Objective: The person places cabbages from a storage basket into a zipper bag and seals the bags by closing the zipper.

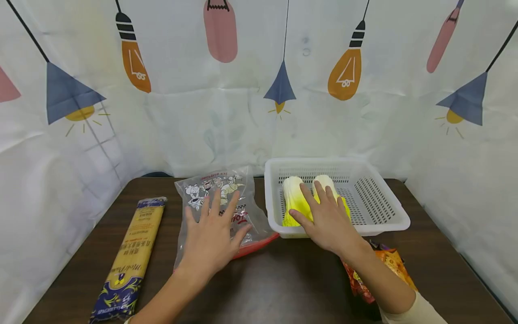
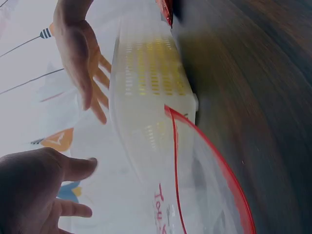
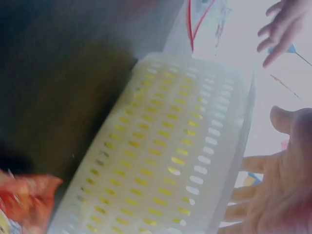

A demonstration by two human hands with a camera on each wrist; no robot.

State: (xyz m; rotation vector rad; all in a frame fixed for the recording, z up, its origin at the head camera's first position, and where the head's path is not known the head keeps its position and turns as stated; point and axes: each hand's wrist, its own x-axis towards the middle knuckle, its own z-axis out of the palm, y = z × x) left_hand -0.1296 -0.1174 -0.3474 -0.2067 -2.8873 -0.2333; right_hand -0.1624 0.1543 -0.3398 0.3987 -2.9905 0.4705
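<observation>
With its fingers spread and straight, my left hand [image 1: 212, 243] hovers over a clear plastic zip bag [image 1: 254, 211] with cartoon figures and a red zip edge. My right hand [image 1: 329, 220], also spread, is above the front of a white plastic basket [image 1: 384, 227]. Two napa cabbages [image 1: 292, 193], white at one end and yellow at the other, lie in the basket's left half, partly hidden by that hand. In the left wrist view, the left hand [image 2: 46, 190] appears apart from the bag. Nothing is held in the right hand [image 3: 280, 183] in the right wrist view.
A long pack of spaghetti [image 1: 129, 261] lies along the left side of the dark wooden table [image 1: 275, 288]. Orange and red snack packets [image 1: 394, 267] lie at the right, partly under my right forearm. A printed curtain [image 1: 251, 121] stands behind the table and along its sides.
</observation>
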